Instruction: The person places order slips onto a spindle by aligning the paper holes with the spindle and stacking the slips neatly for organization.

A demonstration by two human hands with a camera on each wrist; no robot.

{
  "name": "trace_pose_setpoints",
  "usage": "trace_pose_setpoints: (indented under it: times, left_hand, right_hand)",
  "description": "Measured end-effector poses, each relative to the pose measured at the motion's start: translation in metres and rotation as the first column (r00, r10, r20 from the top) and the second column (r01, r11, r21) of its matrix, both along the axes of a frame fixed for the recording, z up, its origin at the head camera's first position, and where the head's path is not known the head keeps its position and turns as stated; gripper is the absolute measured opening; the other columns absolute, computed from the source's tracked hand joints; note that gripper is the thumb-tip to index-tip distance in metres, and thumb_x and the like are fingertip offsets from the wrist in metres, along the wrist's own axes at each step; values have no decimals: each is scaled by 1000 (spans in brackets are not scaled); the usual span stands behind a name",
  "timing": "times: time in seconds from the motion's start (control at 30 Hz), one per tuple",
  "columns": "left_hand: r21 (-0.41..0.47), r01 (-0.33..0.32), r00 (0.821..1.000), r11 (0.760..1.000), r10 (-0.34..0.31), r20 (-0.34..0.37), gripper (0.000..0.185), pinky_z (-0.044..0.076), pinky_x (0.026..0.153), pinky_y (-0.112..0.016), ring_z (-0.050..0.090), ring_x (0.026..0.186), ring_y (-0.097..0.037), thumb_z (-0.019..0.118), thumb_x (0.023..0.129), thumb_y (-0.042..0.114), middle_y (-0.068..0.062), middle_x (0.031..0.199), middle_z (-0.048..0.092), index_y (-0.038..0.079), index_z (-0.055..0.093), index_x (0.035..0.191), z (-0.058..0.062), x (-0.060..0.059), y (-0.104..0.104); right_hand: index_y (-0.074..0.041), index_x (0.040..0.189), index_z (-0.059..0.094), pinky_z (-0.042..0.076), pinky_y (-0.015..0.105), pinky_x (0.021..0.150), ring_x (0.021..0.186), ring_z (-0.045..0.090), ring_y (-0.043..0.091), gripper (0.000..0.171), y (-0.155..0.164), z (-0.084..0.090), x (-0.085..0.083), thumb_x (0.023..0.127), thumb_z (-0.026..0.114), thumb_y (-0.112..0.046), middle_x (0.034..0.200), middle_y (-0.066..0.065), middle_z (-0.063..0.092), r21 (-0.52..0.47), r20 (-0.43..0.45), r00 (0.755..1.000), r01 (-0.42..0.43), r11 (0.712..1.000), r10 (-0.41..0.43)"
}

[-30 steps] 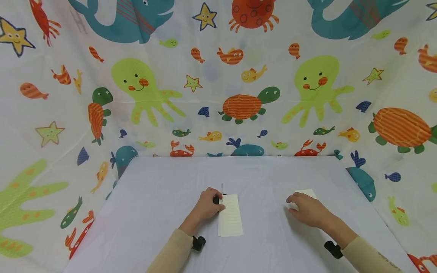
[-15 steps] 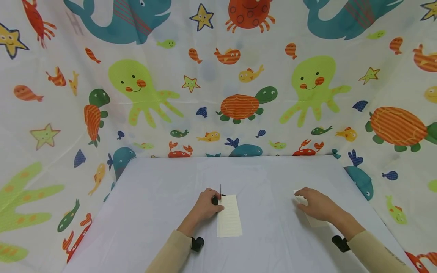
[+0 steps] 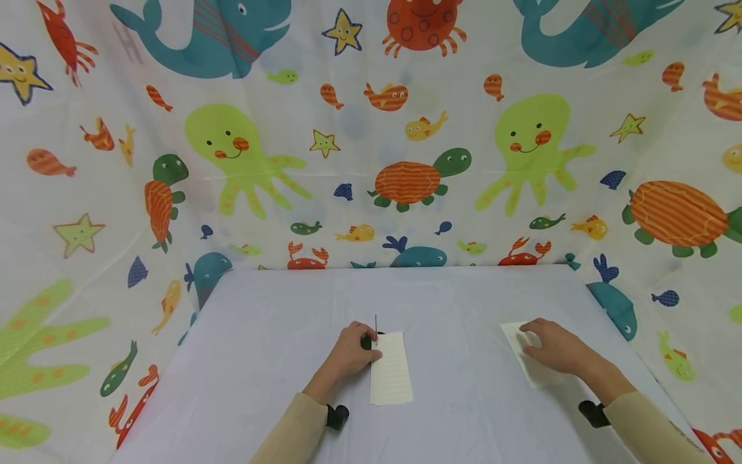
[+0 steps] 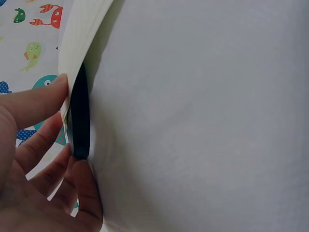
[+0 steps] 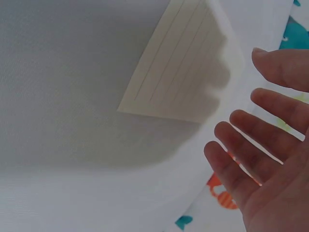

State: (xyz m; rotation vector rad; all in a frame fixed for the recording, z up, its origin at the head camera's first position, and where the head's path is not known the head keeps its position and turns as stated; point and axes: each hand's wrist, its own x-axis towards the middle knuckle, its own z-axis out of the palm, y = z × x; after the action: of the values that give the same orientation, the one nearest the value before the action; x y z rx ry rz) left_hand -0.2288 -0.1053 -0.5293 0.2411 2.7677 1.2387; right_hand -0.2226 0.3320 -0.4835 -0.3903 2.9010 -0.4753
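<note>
A sea-creature curtain [image 3: 371, 129] printed with octopuses, turtles and whales is hanging round the back and both sides of the scene. In front of it a table under a pale grey cloth [image 3: 278, 335] is stretching toward the person, whose beige sleeves are coming in from the near edge.

Near the middle of the cloth a lined paper strip [image 3: 391, 368] is lying lengthwise, pointing away from the person. The left hand [image 3: 350, 351] is sitting at its far left corner, fingers curled round a dark tool [image 3: 368, 341] whose thin metal tip is standing up just past the knuckles. The left wrist view is showing the same grip close up: the fingers [image 4: 34, 104] are pinching the dark tool [image 4: 80, 118] against the edge of the paper [image 4: 83, 36], which is curving up over it.

Well apart to the right, a smaller lined paper piece [image 3: 524, 361] is lying flat near the table's right edge. The right hand [image 3: 553, 348] is resting over it, partly covering it; in the right wrist view its fingers [image 5: 263, 133] are spread straight and relaxed, gripping nothing, just beside the paper piece [image 5: 181, 67]
</note>
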Motion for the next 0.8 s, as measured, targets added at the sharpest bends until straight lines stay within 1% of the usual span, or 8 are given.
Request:
trace_pose_setpoints:
  times: [0.17,0.33,0.43,0.5,0.63,0.8]
  left_hand:
    - [-2,5,1000,1000,-5,-4,26,44,103,-52,51,119,-33,82,84,16,-14,124,57,9,66,102,-2,0,-1]
    - [-10,5,1000,1000,-5,-10,26,44,103,-52,51,118,-33,83,84,16,-13,124,57,9,66,102,-4,0,-1]
    - [-8,2,1000,1000,-2,-5,26,44,104,-52,51,119,-33,83,84,16,-13,124,57,9,66,102,-4,0,0]
    - [-8,-1,1000,1000,1,-1,27,44,104,-53,51,119,-33,83,84,16,-13,125,57,9,66,103,-4,0,0]
    - [-16,-4,1000,1000,4,-3,27,44,104,-53,52,119,-33,83,84,16,-13,125,57,9,65,103,-3,1,0]
    - [-25,-13,1000,1000,13,1,26,44,103,-52,51,118,-32,83,84,16,-12,124,57,9,66,103,-3,1,0]
  right_hand:
    - [6,127,61,45,64,96,119,53,51,49,7,-7,-1,89,76,-22,128,31,57,27,14,1000,9,1000,-9]
    - [5,132,58,45,66,94,120,48,54,58,14,-10,-2,89,78,-29,132,35,50,47,46,998,30,998,-32]
    - [4,135,56,45,68,94,121,46,55,62,18,-12,-1,88,78,-30,135,37,47,45,52,998,26,999,-28]
    - [4,137,55,44,68,93,121,44,56,65,19,-15,0,88,78,-31,136,37,45,54,44,999,15,998,-17]
    - [5,138,55,45,68,93,121,44,56,68,20,-18,2,87,79,-31,136,37,46,88,4,1000,-3,996,2]
    - [5,137,56,45,69,92,119,45,56,67,18,-23,4,86,79,-32,135,36,48,101,-49,999,15,995,-10]
